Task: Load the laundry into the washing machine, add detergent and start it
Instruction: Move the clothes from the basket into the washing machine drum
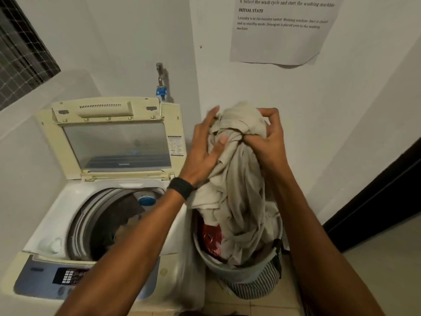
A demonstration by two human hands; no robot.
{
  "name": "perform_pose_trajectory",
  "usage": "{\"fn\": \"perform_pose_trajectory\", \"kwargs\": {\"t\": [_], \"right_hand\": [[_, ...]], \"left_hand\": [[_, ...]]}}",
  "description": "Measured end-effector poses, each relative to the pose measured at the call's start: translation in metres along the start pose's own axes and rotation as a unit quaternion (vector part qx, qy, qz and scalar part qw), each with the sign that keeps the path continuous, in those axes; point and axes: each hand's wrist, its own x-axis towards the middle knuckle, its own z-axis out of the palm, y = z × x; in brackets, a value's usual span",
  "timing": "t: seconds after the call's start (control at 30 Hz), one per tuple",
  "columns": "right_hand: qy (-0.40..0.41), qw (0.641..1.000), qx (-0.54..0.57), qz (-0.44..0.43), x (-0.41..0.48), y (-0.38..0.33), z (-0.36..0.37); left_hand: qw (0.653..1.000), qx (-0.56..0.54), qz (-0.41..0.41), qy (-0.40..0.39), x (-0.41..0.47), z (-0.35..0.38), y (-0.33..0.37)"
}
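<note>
A top-loading washing machine stands at the left with its lid raised. Dark and brown laundry lies in its drum. To the right, a grey laundry basket holds more clothes, among them a red item. A large beige garment is lifted up out of the basket. My left hand grips its left side and my right hand is clenched on its bunched top. No detergent container is visible.
The machine's control panel faces me at the front. A tap with a blue fitting is on the wall behind the machine. An instruction sheet hangs on the wall above. A dark door frame runs along the right.
</note>
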Motion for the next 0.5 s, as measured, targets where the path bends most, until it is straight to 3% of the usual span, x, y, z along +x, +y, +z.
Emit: {"fn": "perform_pose_trajectory", "kwargs": {"t": [0.07,0.27,0.4,0.5], "right_hand": [[-0.031,0.999,-0.009,0.006,0.005,0.002,0.014],[-0.038,0.991,-0.125,-0.017,0.007,0.020,0.005],[-0.115,0.963,-0.227,0.084,-0.037,0.075,-0.018],[-0.120,0.949,-0.228,0.182,-0.088,0.125,-0.015]], "left_hand": [[1.000,-0.008,-0.019,-0.007,-0.009,0.012,0.001],[0.997,0.029,-0.006,0.075,0.003,0.007,-0.007],[0.981,-0.042,-0.015,0.187,0.013,0.002,-0.001],[0.981,-0.024,-0.008,0.194,0.026,-0.003,0.004]]}}
